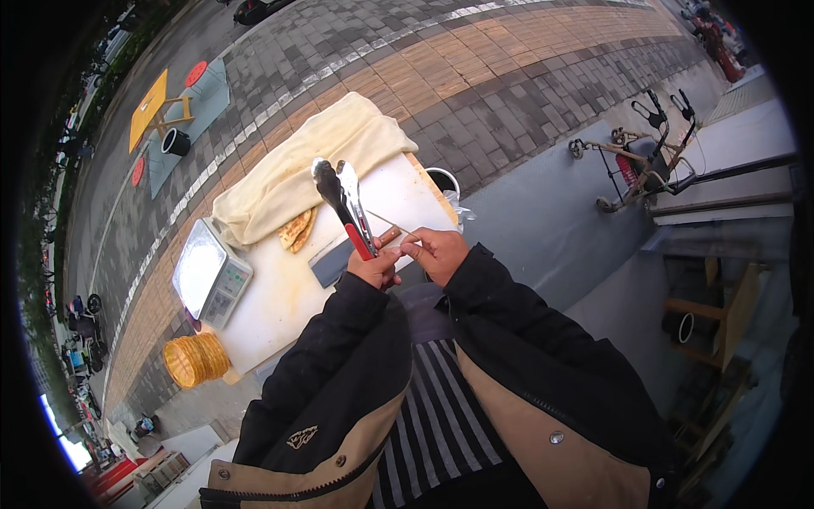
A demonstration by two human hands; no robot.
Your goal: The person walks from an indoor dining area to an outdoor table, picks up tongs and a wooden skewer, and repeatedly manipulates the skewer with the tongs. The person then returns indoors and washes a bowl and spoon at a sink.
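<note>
My left hand (374,268) grips a pair of tongs (349,210) with metal arms, red and black on one side, their tips pointing away from me. A thin stick (388,221) is pinched in the fingers of my right hand (440,253), and the fingertips of both hands meet. Under the hands, a cleaver lies on a white cutting board (270,305); its broad blade (332,263) and wooden handle (390,236) are partly covered by the left hand and tongs. Folded browned flatbread (297,230) rests beside a cream cloth (311,162).
A digital scale (219,277) stands at the board's left, with stacked woven baskets (196,361) at the near left corner. A bucket (443,181) sits past the right edge. Beyond are a wheeled walker (642,156), a yellow folding table (149,109) and red stools (196,74).
</note>
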